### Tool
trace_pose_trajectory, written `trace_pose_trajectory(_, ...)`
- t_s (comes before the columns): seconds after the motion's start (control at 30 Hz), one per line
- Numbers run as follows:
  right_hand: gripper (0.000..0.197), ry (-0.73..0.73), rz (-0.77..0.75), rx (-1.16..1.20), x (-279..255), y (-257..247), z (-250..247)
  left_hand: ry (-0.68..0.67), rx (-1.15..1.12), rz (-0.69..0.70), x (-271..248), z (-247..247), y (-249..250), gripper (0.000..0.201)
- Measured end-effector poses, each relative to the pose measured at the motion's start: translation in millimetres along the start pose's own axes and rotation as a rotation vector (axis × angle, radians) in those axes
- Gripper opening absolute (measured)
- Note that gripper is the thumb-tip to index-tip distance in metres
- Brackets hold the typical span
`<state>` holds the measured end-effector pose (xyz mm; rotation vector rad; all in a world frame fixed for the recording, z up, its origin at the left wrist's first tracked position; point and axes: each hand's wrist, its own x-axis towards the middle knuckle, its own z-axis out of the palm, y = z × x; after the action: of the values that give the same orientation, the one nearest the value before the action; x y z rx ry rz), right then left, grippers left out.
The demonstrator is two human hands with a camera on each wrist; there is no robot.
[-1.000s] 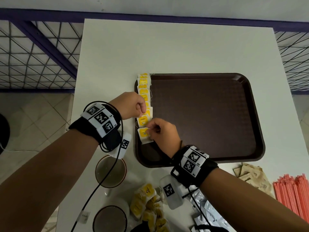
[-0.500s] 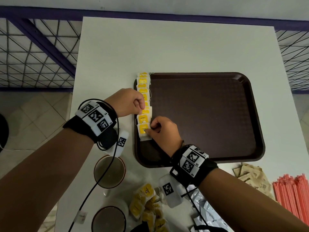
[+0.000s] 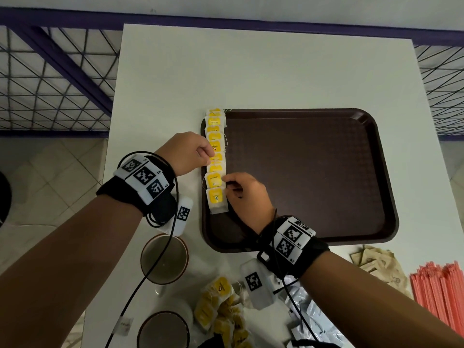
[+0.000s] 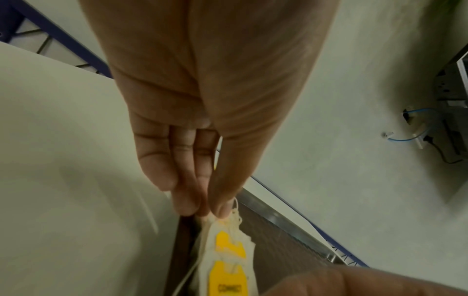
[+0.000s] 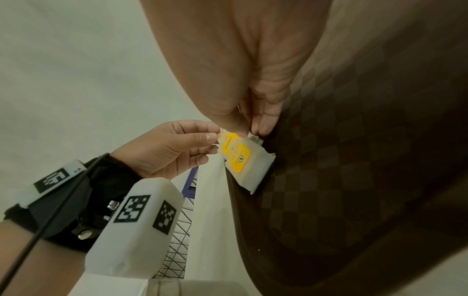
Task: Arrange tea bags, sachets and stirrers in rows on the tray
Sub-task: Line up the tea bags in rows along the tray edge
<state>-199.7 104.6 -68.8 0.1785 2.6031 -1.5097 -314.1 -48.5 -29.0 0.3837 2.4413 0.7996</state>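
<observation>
Left hand [image 3: 187,153] at tray's [image 3: 301,172] left edge, fingertips pinching mid-row tea bag [image 3: 216,156]. Row of tea bags [image 3: 214,144] runs along that edge, far corner toward near, long axis front-to-back. Right hand [image 3: 247,197] just right of row, fingers curled, pinching nearest tea bag [image 3: 216,200] at row's near end; this hand closer to next open slot, judged nearward.

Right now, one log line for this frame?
phase: aligning tea bag row | left hand: pinching row | right hand: pinching nearest bags | tray: otherwise bare
</observation>
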Motion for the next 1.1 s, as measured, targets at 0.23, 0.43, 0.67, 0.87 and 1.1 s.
trace_pose_trajectory(0.23,0.026,0.01,-0.003,0.014,-1.0,-1.4,-0.8,-0.028,0.047,0.014,-0.5,0.6,3.3,0.011)
trace_pose_trajectory(0.43,0.029,-0.019,-0.004,-0.047,1.8,-0.7,-0.6,-0.11,0.136,-0.001,1.1,2.5,4.6,0.009)
trace_pose_trajectory(0.67,0.031,-0.123,0.02,-0.011,5.4,0.6,-8.0,-0.083,0.12,-0.034,1.7,-1.2,5.0,0.009)
trace_pose_trajectory(0.87,0.022,-0.244,0.071,-0.035,9.6,0.4,-16.0,-0.088,0.135,-0.035,1.4,-0.8,7.1,0.009)
trace_pose_trajectory(1.1,0.025,-0.315,0.009,-0.128,20.5,-7.4,-21.9,-0.09,0.122,-0.038,0.4,0.3,8.4,0.011)
